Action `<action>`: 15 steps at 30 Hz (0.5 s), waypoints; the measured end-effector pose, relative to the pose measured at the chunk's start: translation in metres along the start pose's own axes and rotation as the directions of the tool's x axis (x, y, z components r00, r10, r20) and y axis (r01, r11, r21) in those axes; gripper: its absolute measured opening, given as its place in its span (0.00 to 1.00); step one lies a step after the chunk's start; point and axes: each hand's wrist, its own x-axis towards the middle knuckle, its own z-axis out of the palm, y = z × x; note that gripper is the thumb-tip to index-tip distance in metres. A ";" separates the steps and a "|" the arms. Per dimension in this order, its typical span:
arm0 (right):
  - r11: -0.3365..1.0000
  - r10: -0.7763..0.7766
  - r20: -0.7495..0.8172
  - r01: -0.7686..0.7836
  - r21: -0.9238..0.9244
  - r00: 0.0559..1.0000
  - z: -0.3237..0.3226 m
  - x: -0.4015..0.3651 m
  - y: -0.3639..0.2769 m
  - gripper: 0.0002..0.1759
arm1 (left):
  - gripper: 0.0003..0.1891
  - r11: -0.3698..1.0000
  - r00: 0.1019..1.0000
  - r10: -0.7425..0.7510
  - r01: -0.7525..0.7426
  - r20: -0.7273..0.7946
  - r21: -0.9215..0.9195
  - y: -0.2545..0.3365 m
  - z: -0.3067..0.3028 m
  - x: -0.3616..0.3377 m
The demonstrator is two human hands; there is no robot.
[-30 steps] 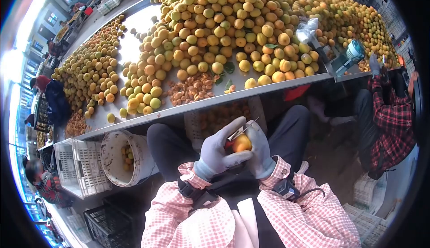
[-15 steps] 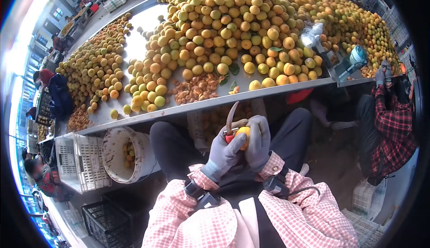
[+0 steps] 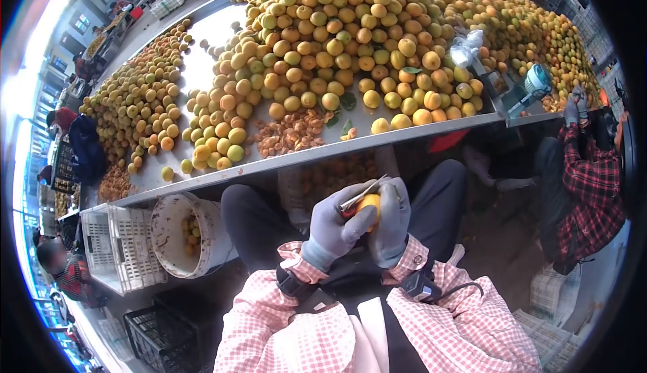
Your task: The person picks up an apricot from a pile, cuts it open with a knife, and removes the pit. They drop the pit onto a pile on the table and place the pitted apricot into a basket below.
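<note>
In a grey glove, my left hand (image 3: 335,227) is closed round a knife (image 3: 364,192), whose blade points up and right towards the fruit. My right hand (image 3: 391,219), gloved too, grips a yellow-orange fruit (image 3: 368,204) between the two hands. The fingers of both hands nearly meet over the fruit, above my lap. Beyond them, on the metal table (image 3: 269,165), lie a small heap of orange-brown pieces (image 3: 290,132) and a large pile of whole fruit (image 3: 323,43).
A white bucket (image 3: 216,221) with fruit inside and white crates (image 3: 108,245) stand at the left. Under the table is another crate (image 3: 290,194). A co-worker in a red checked shirt (image 3: 593,191) sits at the right. A turquoise-topped container (image 3: 536,80) is at the table's right.
The knife blade has swung from upright to a slant across the fruit. My right hand has shifted slightly, and the view has moved a little.
</note>
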 end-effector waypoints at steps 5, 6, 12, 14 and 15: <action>0.864 -0.384 0.254 0.442 -0.239 0.888 0.000 0.016 -0.006 0.07 | 0.22 0.984 0.992 0.020 -0.042 -0.127 -0.171 -0.004 0.013 -0.002; 0.798 -0.450 0.318 0.536 -0.276 0.834 0.000 0.020 -0.008 0.06 | 0.22 0.968 0.987 -0.023 -0.018 -0.161 -0.249 -0.003 0.016 -0.002; 0.393 -0.615 0.572 0.840 -0.375 0.543 -0.006 0.039 -0.008 0.09 | 0.23 0.820 0.967 -0.199 0.075 -0.160 -0.567 -0.023 0.022 0.005; 0.408 -0.596 0.610 0.851 -0.330 0.522 -0.016 0.048 0.008 0.08 | 0.20 0.777 0.933 -0.295 0.108 -0.207 -0.620 -0.037 0.022 0.006; 0.389 -0.519 0.612 0.803 -0.452 0.596 -0.021 0.048 0.012 0.05 | 0.19 0.607 0.873 -0.466 0.199 -0.142 -0.769 -0.038 0.023 0.007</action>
